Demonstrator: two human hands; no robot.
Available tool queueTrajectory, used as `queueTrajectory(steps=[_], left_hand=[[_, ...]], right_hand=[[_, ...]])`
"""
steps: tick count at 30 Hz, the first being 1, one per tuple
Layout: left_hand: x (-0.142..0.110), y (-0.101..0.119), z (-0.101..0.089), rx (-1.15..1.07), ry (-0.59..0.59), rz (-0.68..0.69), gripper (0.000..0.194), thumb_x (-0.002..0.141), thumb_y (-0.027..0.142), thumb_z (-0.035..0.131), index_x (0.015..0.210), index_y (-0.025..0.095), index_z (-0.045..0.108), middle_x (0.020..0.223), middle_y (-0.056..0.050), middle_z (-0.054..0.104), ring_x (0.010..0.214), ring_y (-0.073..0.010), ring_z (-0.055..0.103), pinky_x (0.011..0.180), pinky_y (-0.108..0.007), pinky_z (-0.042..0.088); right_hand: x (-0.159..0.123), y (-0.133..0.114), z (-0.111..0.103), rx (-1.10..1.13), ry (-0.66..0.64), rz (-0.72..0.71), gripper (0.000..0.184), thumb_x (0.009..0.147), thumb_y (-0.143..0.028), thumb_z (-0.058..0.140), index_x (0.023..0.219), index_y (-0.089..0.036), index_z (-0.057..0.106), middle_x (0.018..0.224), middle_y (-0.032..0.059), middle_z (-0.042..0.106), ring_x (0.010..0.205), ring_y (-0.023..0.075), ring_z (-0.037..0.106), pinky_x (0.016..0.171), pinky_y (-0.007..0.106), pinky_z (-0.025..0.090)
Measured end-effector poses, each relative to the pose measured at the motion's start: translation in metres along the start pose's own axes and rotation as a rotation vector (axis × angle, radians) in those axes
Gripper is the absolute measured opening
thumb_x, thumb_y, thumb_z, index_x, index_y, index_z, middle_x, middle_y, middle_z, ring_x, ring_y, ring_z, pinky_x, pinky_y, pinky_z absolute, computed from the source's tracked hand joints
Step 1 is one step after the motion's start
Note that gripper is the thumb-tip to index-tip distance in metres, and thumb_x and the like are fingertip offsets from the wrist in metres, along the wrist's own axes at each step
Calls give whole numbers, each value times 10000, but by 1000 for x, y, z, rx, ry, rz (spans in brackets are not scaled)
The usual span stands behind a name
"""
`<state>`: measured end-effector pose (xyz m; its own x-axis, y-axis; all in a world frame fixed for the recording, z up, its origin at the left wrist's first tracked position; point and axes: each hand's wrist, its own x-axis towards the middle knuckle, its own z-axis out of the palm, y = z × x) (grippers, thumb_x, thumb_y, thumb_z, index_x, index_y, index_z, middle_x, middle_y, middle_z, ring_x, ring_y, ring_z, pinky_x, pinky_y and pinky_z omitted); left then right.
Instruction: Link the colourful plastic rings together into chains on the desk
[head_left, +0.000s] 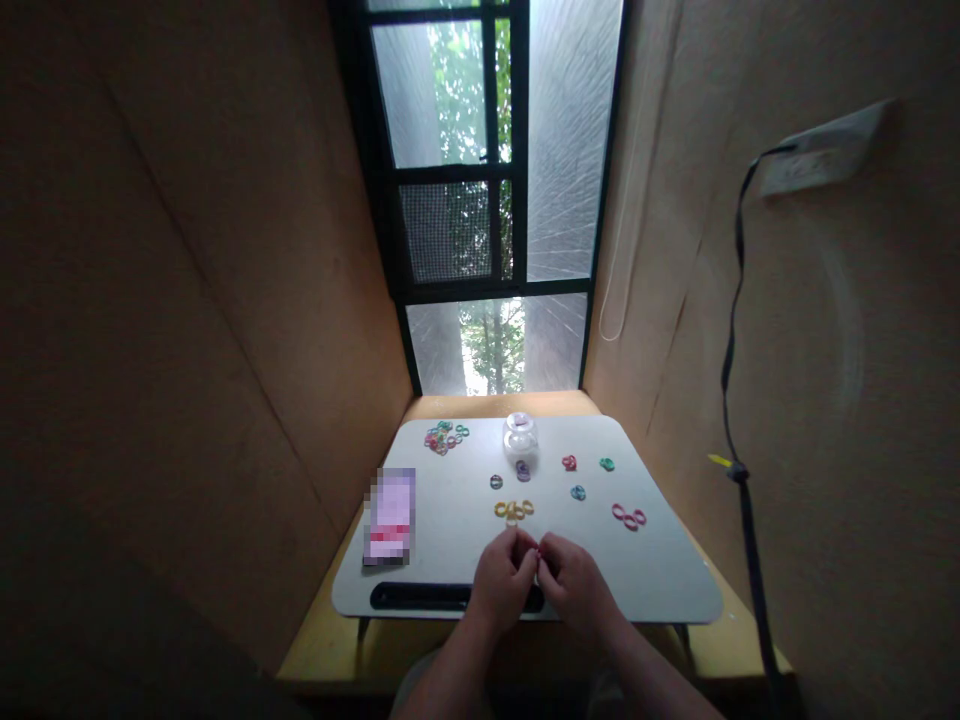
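Note:
My left hand (504,578) and my right hand (573,580) meet over the front of the white table (442,545), fingertips pinched together. Between them shows a bit of a small pink hair tie (538,553), mostly hidden by the fingers. Just beyond my hands lies a group of yellow hair ties (514,510). Farther right are pink hair ties (628,517), a blue cluster (577,493), a red cluster (570,463) and a green cluster (607,464). A purple cluster (523,470) and a dark grey one (496,482) lie near the clear jar (520,436).
A mixed pile of coloured hair ties (444,437) lies at the back left. A phone (390,516), blurred out, rests on the left side. A black slot (420,596) runs along the front edge. Walls flank the table, and a black cable (739,300) hangs right.

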<state>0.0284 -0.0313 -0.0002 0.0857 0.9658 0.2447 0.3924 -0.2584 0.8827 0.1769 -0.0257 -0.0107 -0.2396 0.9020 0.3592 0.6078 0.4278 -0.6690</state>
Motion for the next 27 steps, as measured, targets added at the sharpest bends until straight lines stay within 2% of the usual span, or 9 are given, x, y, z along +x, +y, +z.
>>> queueTrajectory(steps=[21,27], left_hand=[[-2,3,2,141,-16,18,160,895,256,484,821,190,610,771,-9,637,721,-158,576,677,-267,397],[-2,2,6,234,-23,-15,137,885,219,486,864,206,621,836,-15,664,776,-161,591,707,-266,405]], right_hand=[[1,0,-5,91,17,27,198,893,-309,462,724,-209,485,641,-23,534,605,141,494,583,252,359],[1,-2,-8,138,-10,20,221,861,-398,545,749,-217,483,620,-44,505,578,132,488,557,243,358]])
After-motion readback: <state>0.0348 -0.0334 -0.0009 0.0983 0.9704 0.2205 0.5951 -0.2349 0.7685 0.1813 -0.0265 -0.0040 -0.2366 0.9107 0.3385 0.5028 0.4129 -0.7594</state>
